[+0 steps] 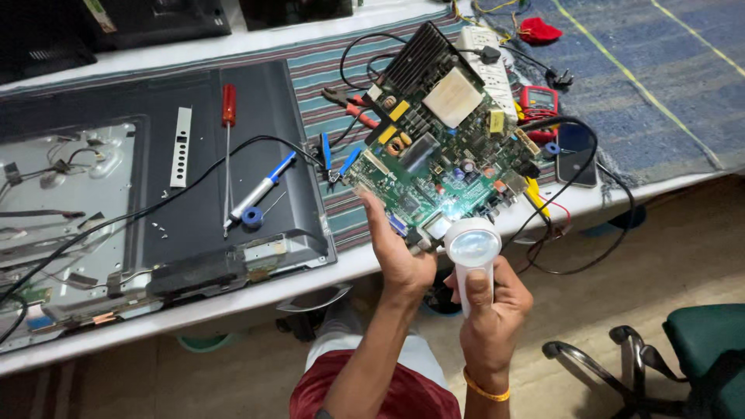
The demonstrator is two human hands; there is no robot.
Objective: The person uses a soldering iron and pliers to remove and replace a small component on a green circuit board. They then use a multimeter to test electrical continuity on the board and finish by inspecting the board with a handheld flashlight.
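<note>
My left hand [397,256] grips the lower edge of a green circuit board [438,147] with a black heatsink, a pale square part and yellow components, holding it tilted above the table edge. My right hand [490,306] is closed around the white handle of a lit magnifying glass [472,247]. Its round lens sits just below the board's lower corner, and its light falls on the board there.
An opened flat-screen set [155,202] lies back-up on the table with a red-handled screwdriver [227,116], a blue soldering iron [260,190] and black cables. Pliers [349,105], a power strip [489,66], a red multimeter [538,99] and a phone [576,154] lie around. A green chair [698,349] stands at lower right.
</note>
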